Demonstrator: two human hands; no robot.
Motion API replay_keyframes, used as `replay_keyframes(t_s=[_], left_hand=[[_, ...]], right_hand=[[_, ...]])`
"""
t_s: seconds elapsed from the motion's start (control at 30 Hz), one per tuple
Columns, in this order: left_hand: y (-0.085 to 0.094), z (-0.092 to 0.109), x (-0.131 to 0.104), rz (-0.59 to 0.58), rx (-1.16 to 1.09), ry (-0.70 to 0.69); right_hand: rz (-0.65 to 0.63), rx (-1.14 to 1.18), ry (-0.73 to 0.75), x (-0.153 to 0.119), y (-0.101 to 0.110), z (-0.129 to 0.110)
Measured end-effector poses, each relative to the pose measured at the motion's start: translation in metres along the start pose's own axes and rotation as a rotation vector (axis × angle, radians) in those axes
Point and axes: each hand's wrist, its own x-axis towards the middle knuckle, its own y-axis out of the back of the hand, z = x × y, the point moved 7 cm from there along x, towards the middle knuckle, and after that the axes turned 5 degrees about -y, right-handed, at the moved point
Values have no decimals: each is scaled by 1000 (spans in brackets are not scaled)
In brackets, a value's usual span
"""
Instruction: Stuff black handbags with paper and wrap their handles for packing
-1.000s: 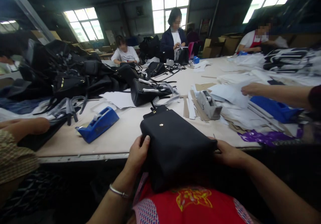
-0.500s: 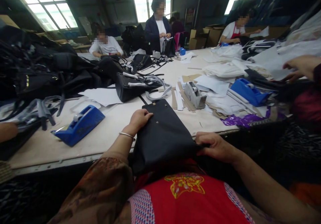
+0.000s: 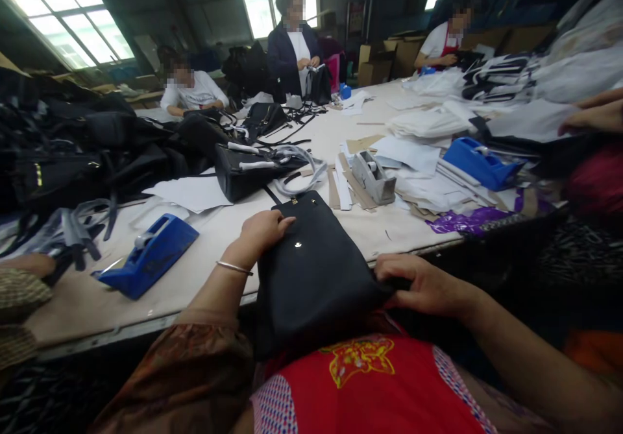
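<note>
A black bag (image 3: 316, 272) with small metal fittings lies tilted over the table's front edge, against the red apron (image 3: 360, 395). My left hand (image 3: 265, 231) grips its left edge near the top, thumb over the front panel and the other fingers mostly hidden. At the bag's lower right corner, my right hand (image 3: 418, 281) is closed on the black material. Beyond the bag's top end lies another black bag (image 3: 248, 171) with wrapped handles. To the left of my left hand stands a blue tape dispenser (image 3: 150, 255).
A grey tape dispenser (image 3: 374, 178), paper and card strips, and a second blue dispenser (image 3: 479, 163) lie right of centre. Black bags (image 3: 63, 142) pile up at left. Co-workers sit or stand across the table (image 3: 360, 109); others' hands show at both side edges.
My view has shifted slightly, so the table things sit a little further left. Both hands keep their hold on the bag. At right, a co-worker's hand has moved.
</note>
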Motion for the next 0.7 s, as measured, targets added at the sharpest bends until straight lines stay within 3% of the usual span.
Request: replay_keyframes(t_s=[0.13,0.27,0.37,0.5,0.6,0.7], left_hand=[[20,54,32,-65,28,-270],[4,87,57,-42,-70,-336],[-18,91,65,74,-133,-314],[-50,90,63,95,-101,-320],[-57,88,60,117,-106,-324],[-55,87,56,140,-108,-324]], right_hand=[[74,-14,69,-2,6,-16],[113,-48,147,-3,6,-21],[128,-33,161,-3,7,-14],[37,19,90,0,7,1],[-117,58,37,8,13,0],[-193,-11,75,33,25,-22]])
